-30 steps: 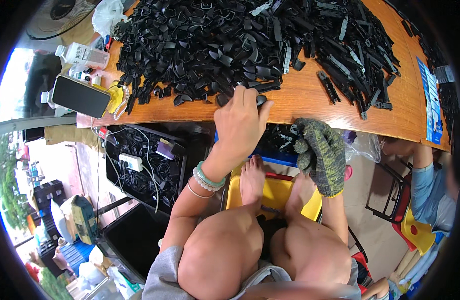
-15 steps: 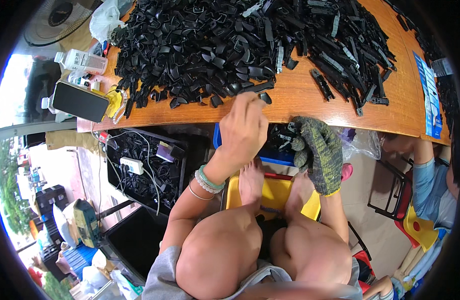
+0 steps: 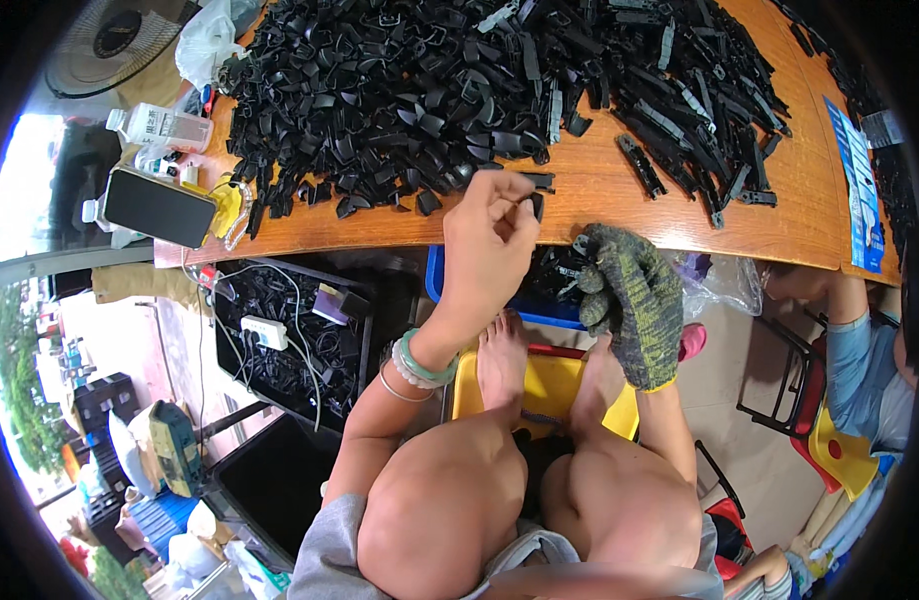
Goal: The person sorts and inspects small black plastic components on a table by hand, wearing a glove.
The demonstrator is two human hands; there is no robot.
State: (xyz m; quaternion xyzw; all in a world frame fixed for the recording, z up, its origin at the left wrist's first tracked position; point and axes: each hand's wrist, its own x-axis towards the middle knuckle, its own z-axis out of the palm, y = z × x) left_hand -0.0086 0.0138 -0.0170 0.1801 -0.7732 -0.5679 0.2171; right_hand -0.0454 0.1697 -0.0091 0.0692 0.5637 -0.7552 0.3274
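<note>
My bare left hand [image 3: 487, 245], with bracelets on its wrist, is raised at the table's front edge. Its thumb and fingers pinch a small curved black plastic piece [image 3: 537, 205]. My right hand [image 3: 639, 300] wears a grey-and-yellow knit glove and hovers just off the same edge, fingers curled. The tip of a dark plastic part [image 3: 581, 243] pokes out of the glove; the rest is hidden. Beyond my left hand spreads a heap of curved black plastic pieces [image 3: 379, 110]. Long narrow black strips [image 3: 694, 130] lie in a pile to the right.
Below the wooden table [image 3: 599, 205] sit a blue bin [image 3: 434, 275] of black parts and a black crate [image 3: 279, 350] with a power strip [image 3: 264, 333]. A phone [image 3: 159, 205] and a bottle [image 3: 164, 127] stand at left. Another person's arm [image 3: 849, 330] is at right.
My left hand has turned, so its thumb side and the pinched piece now show more. The dark tip at my right glove has come into sight. The heaps look the same.
</note>
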